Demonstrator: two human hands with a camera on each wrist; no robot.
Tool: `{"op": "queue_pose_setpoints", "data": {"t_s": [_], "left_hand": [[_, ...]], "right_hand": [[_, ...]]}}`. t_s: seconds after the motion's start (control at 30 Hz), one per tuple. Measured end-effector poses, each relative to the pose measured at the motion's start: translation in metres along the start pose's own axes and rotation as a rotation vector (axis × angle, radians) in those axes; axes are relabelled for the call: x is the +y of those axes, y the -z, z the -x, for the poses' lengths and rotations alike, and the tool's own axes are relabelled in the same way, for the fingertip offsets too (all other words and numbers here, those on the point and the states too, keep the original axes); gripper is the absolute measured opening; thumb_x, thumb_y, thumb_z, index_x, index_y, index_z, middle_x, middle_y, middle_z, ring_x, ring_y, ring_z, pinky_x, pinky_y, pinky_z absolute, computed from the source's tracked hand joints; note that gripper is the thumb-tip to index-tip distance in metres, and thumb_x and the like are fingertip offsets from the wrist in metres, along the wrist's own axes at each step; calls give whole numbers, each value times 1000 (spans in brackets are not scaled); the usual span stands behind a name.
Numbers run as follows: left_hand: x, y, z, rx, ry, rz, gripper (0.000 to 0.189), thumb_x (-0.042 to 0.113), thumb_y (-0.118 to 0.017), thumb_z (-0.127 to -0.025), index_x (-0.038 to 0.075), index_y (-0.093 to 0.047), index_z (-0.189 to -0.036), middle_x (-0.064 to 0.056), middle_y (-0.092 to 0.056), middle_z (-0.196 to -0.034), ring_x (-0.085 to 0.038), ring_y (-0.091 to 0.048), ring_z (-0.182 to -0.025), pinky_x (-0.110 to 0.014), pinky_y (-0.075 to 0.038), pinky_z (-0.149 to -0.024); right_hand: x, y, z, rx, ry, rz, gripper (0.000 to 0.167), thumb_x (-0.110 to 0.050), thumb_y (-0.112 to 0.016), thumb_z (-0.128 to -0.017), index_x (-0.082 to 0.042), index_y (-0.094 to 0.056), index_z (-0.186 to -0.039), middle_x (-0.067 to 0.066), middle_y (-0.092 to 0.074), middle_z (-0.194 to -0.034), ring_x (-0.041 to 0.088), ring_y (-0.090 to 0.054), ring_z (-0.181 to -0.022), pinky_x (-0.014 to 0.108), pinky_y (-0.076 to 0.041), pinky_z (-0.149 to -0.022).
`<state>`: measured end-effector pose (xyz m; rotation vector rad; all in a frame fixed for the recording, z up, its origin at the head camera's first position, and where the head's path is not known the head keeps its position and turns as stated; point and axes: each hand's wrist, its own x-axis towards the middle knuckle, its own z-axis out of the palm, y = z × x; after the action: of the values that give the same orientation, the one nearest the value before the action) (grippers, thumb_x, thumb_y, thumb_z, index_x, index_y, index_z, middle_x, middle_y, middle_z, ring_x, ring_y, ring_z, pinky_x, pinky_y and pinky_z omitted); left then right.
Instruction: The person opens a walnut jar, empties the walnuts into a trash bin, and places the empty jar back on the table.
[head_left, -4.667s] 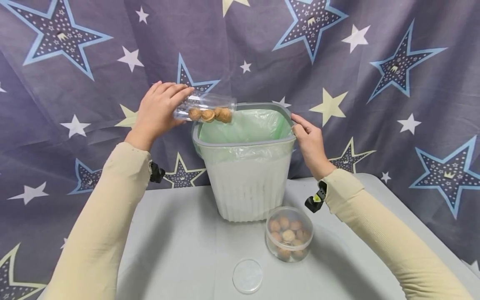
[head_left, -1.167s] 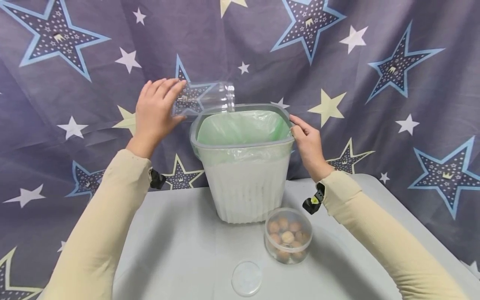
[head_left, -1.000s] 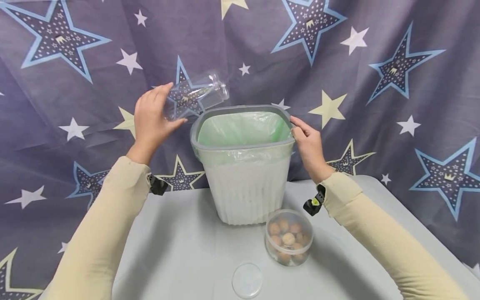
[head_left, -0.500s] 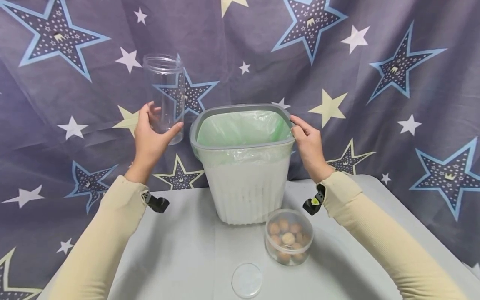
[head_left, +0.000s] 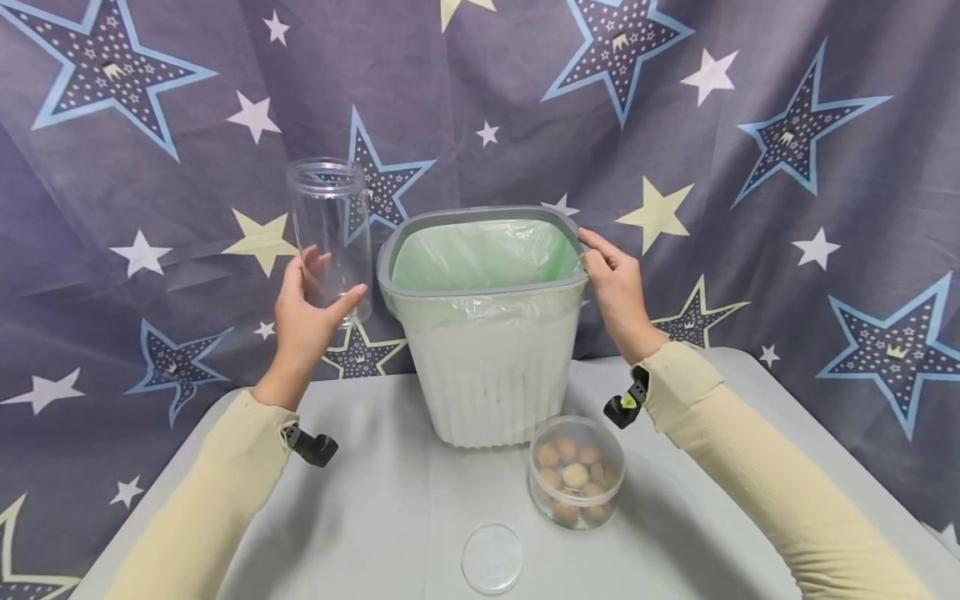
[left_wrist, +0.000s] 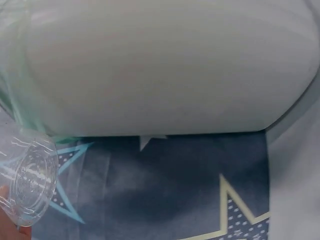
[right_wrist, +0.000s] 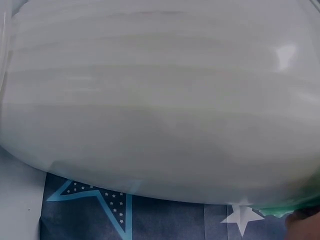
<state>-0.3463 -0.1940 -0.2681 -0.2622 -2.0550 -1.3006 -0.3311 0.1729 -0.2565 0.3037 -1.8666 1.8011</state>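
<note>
In the head view my left hand [head_left: 306, 321] grips a tall clear plastic jar [head_left: 333, 242] near its base, thumb on the near side. The jar is upright, lidless and empty, raised left of the bin. Its round base [left_wrist: 35, 185] shows at the edge of the left wrist view. My right hand [head_left: 617, 287] pinches the right rim of a white trash bin [head_left: 495, 367], which has a grey rim and a green liner bag [head_left: 487, 254]. The inside bottom of the bin is hidden.
A round clear tub [head_left: 577, 512] of walnuts [head_left: 575, 476] stands at the bin's front right. Nearer lies a clear round lid [head_left: 492, 558] on the grey table [head_left: 375, 492]. A starry curtain [head_left: 517, 92] hangs behind.
Walnuts in the tilted jar over the bin are gone from it. My left hand has turned the emptied jar upright, moved it left and lowered it. My right hand stays at the rim.
</note>
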Motion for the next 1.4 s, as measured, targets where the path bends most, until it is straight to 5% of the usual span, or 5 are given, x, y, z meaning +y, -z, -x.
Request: {"op": "queue_pose_setpoints", "data": {"t_s": [0.4, 0.87, 1.4], "left_hand": [[-12, -8, 38, -31, 101, 70, 83, 28, -80, -76, 19, -32, -144, 3, -45, -141, -16, -38, -130, -38, -28, -109], [-38, -16, 74, -46, 225, 142, 81, 13, -78, -77, 5, -30, -142, -11, -43, -143, -26, -37, -132, -42, -27, -111], [-73, -28, 110, -162, 352, 194, 85, 4, -77, -76, -1, -23, -141, -21, -34, -145, -33, -30, -136, -42, -20, -114]], "right_hand": [[-1, 0, 1, -5, -2, -8, 45, -15, -46, -89, -3, -53, -133, 7, -49, -140, 19, -46, -125, 29, -39, -98], [0, 0, 1, 7, -1, 2, 45, -16, -46, -90, -4, -53, -133, 5, -50, -140, 16, -47, -122, 27, -39, -96], [1, -1, 1, 19, 8, -9, 46, -16, -45, -90, -2, -53, -132, 7, -50, -140, 16, -47, -123, 26, -39, -96]]}}
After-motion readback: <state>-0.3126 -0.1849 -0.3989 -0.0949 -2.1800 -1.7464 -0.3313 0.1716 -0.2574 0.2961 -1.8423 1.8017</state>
